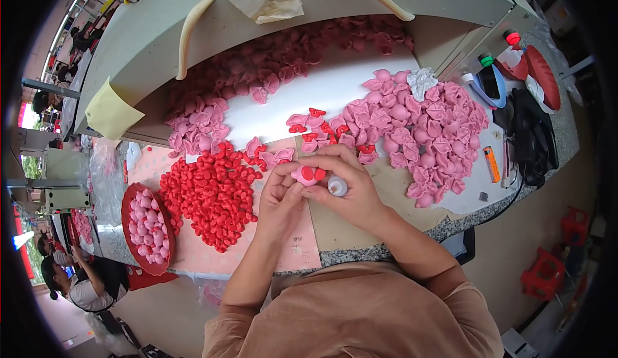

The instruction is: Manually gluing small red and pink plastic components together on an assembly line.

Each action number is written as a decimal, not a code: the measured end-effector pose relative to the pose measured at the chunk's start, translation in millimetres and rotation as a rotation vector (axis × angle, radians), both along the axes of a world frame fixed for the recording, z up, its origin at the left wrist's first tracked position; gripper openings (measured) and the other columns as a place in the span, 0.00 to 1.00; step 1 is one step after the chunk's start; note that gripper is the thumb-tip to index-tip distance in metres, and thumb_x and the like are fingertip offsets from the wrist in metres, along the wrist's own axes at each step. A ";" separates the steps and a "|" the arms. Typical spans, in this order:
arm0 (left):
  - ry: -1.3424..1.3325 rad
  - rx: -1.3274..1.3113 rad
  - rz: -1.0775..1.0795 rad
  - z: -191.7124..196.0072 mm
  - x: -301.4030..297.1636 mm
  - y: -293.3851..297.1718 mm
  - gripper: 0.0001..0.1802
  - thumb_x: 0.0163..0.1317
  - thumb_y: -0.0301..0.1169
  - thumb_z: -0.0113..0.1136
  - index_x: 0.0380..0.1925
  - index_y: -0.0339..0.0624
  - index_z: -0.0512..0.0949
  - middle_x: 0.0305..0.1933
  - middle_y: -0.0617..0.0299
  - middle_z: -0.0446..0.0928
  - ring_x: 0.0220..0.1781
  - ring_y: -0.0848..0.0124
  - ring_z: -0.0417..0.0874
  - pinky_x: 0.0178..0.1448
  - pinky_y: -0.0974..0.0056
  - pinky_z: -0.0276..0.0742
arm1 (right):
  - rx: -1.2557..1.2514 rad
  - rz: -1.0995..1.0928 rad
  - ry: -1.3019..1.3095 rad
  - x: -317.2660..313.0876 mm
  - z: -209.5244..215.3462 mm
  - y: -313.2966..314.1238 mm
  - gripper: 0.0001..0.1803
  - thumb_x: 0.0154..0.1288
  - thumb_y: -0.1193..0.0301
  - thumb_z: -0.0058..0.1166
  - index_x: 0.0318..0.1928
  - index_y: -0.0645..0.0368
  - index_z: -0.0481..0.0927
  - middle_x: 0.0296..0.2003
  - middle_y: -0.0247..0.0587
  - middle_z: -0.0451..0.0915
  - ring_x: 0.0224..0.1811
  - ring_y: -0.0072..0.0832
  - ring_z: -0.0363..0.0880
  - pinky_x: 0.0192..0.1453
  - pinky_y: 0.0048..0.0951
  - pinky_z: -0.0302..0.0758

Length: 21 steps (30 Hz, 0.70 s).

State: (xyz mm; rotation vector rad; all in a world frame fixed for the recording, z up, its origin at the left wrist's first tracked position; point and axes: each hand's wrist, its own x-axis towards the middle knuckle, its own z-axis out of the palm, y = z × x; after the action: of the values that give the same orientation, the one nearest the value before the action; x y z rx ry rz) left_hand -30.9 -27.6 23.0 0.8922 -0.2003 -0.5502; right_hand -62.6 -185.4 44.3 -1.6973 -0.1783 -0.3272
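Over the front of the table, my left hand (278, 198) is closed on a small pink molded piece (297, 177) with a red bow-shaped part (308, 173) on its face. My right hand (356, 194) meets it, its fingertips on the red part and its thumb beside the piece. A small whitish squeeze bottle (338, 186) is also gripped in the right hand. Just beyond my hands lie several pink pieces (314, 120) with red parts on or beside them. A heap of small red bow-shaped parts (215, 200) spreads left of my left hand.
Right of my hands is a large heap of pink shells (431, 132); more lie under a grey-green hood (148, 42). A red basket (168, 261) of pink pieces stands at left. An orange lighter (492, 164) and a blue holder (486, 87) sit at right. People work farther left.
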 end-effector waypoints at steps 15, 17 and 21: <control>-0.027 0.014 0.089 -11.4 -9.5 -5.3 0.15 0.64 0.36 0.51 0.48 0.42 0.66 0.50 0.59 0.71 0.51 0.69 0.74 0.58 0.60 0.71 | -0.097 -0.026 -0.046 -0.1 -1.5 2.2 0.19 0.49 0.72 0.64 0.44 0.60 0.77 0.41 0.41 0.73 0.43 0.32 0.73 0.47 0.30 0.70; -0.026 -0.003 0.098 -11.3 -12.3 -5.5 0.16 0.65 0.37 0.51 0.48 0.43 0.65 0.52 0.59 0.69 0.52 0.70 0.74 0.58 0.60 0.70 | -0.107 -0.032 -0.078 -1.2 -1.4 2.5 0.20 0.49 0.71 0.64 0.44 0.60 0.77 0.40 0.42 0.73 0.43 0.33 0.73 0.46 0.30 0.71; -0.014 -0.084 0.094 -10.9 -15.3 -5.7 0.15 0.66 0.32 0.50 0.51 0.45 0.65 0.49 0.63 0.71 0.52 0.73 0.73 0.57 0.64 0.67 | -0.124 -0.025 -0.121 -0.2 -2.6 3.1 0.19 0.50 0.70 0.64 0.44 0.59 0.78 0.40 0.42 0.73 0.42 0.33 0.73 0.46 0.30 0.71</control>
State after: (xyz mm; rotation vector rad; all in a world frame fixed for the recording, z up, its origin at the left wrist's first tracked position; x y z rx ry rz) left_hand -46.1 -33.3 12.2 0.8193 -0.1916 -0.4455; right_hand -62.8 -182.3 41.7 -1.8042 -0.2715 -0.4452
